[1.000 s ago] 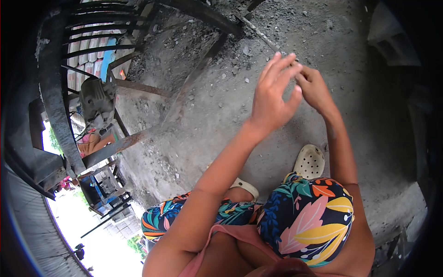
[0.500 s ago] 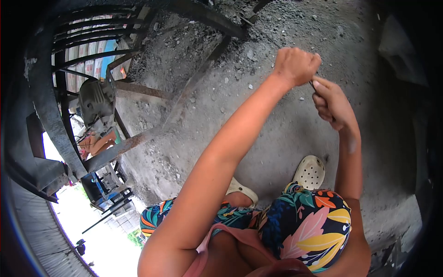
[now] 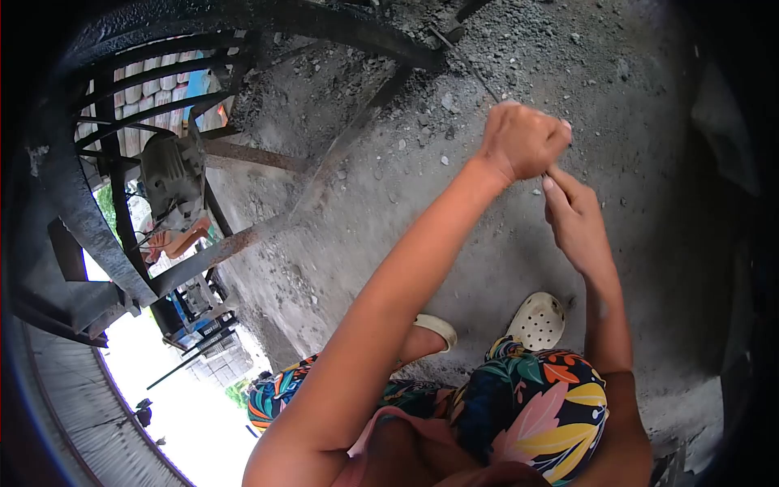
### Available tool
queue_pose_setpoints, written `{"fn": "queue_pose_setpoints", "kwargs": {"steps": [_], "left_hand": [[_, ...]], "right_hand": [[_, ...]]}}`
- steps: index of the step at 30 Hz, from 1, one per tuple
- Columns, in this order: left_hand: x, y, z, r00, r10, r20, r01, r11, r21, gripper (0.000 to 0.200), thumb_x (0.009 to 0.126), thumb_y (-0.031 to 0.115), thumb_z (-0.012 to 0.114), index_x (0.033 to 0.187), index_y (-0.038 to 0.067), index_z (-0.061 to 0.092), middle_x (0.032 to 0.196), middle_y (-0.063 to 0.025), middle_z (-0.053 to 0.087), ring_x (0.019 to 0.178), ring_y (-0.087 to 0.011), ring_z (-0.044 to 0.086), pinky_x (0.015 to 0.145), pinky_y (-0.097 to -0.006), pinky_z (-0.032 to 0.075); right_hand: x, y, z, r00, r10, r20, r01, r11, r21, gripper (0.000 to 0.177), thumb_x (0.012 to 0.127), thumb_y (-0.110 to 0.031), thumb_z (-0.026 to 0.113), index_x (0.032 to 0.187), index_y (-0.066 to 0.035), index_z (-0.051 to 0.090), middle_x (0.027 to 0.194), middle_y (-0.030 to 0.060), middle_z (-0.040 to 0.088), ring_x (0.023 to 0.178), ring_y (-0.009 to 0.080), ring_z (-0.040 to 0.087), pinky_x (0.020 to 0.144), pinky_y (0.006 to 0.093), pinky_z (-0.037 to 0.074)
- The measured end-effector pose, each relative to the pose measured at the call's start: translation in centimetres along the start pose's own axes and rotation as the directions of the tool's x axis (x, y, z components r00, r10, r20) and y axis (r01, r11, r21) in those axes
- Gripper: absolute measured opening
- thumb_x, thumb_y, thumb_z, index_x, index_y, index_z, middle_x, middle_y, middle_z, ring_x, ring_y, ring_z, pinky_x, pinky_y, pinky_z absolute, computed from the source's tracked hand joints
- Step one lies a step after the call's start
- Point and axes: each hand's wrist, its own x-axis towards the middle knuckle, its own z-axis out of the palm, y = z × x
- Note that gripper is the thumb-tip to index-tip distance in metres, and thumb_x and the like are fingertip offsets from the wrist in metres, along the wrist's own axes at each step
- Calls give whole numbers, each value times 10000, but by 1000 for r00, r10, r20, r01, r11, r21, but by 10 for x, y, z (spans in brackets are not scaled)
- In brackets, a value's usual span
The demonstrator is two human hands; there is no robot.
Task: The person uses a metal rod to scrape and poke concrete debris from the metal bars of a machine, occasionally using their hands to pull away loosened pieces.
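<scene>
A thin dark rod (image 3: 480, 75) slants over the grey ground from the upper middle down to my hands. My left hand (image 3: 525, 140) is wrapped in a fist round it. Just below and to the right, my right hand (image 3: 574, 213) grips the rod's lower end, thumb pressed along it. The rod's far end lies near a dark metal beam (image 3: 365, 36) and loose grey rubble (image 3: 519, 53); its very tip is hard to make out.
Left are a rusty metal frame (image 3: 219, 252), a grey motor (image 3: 169, 174) and curved dark bars. Part of another person (image 3: 187, 237) shows behind the frame. My pale clogs (image 3: 539, 321) rest on the dusty ground.
Both hands have moved slightly down in the view. More of the rod shows above my left hand. The right hand's fingers have turned to lie more along the rod.
</scene>
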Motion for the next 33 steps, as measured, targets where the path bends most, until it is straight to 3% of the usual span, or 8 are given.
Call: {"fn": "queue_pose_setpoints", "kwargs": {"steps": [8, 10, 11, 13, 19, 25, 31, 33], "left_hand": [[-9, 31, -16, 989, -110, 103, 117, 990, -73, 463, 865, 319, 449, 500, 50, 542, 455, -116, 507, 436, -299, 522, 439, -384, 404], [2, 20, -22, 978, -135, 157, 141, 990, -30, 489, 878, 336, 431, 503, 44, 544, 452, -122, 505, 438, -307, 521, 446, -390, 408], [7, 11, -23, 962, -175, 209, 175, 984, 19, 516, 892, 353, 414, 506, 38, 547, 450, -128, 502, 440, -315, 520, 454, -395, 412], [11, -3, -22, 949, -184, 257, 184, 983, 27, 547, 899, 388, 377, 523, 48, 582, 473, -141, 532, 451, -314, 547, 477, -404, 451], [3, -7, -27, 956, -157, 248, 162, 987, 0, 562, 899, 371, 383, 478, 40, 555, 433, -134, 497, 410, -313, 506, 449, -399, 424], [17, -18, -18, 990, -133, 37, 138, 975, -174, 539, 888, 326, 410, 445, 39, 520, 388, -122, 455, 342, -287, 446, 398, -376, 376], [-6, -35, -13, 976, -82, 202, 93, 995, -44, 511, 860, 338, 458, 432, 72, 545, 383, -84, 471, 342, -262, 459, 382, -346, 376], [-21, -46, -7, 973, -27, 230, 21, 999, 27, 467, 848, 304, 485, 447, 71, 545, 408, -90, 481, 366, -267, 470, 390, -350, 373]], "right_hand": [[-33, -16, -12, 981, 185, 62, -193, 963, 190, 370, 945, -181, 409, 1261, -11, 498, 564, -42, 391, 440, 24, 327, 390, 217, 285], [-16, -20, -17, 923, 163, 349, -352, 725, 593, 435, 960, -193, 387, 1358, -19, 359, 553, -56, 340, 387, 17, 259, 329, 191, 242], [-8, -21, -15, 925, 159, 345, -346, 726, 594, 435, 960, -193, 387, 1358, -19, 359, 553, -56, 340, 387, 17, 259, 329, 191, 242], [5, -17, -9, 900, 180, 397, -430, 513, 743, 491, 968, -189, 373, 1410, -37, 224, 556, -65, 297, 368, 19, 224, 296, 171, 224], [-4, -13, 9, 881, 219, 419, -471, 334, 816, 502, 966, -166, 364, 1431, -92, 191, 560, -62, 317, 355, 22, 242, 286, 172, 234], [18, -18, -8, 863, 122, 491, -502, 87, 860, 489, 968, -150, 343, 1431, -97, 196, 553, -53, 335, 330, 31, 241, 274, 177, 242], [12, 14, 30, 887, 135, 441, -461, 235, 856, 471, 975, -190, 354, 1423, -113, 230, 522, -61, 309, 323, 27, 235, 275, 176, 234], [17, 39, 49, 917, 139, 375, -396, 436, 808, 423, 976, -227, 381, 1380, -124, 305, 505, -62, 287, 319, 33, 225, 277, 180, 224]]}}
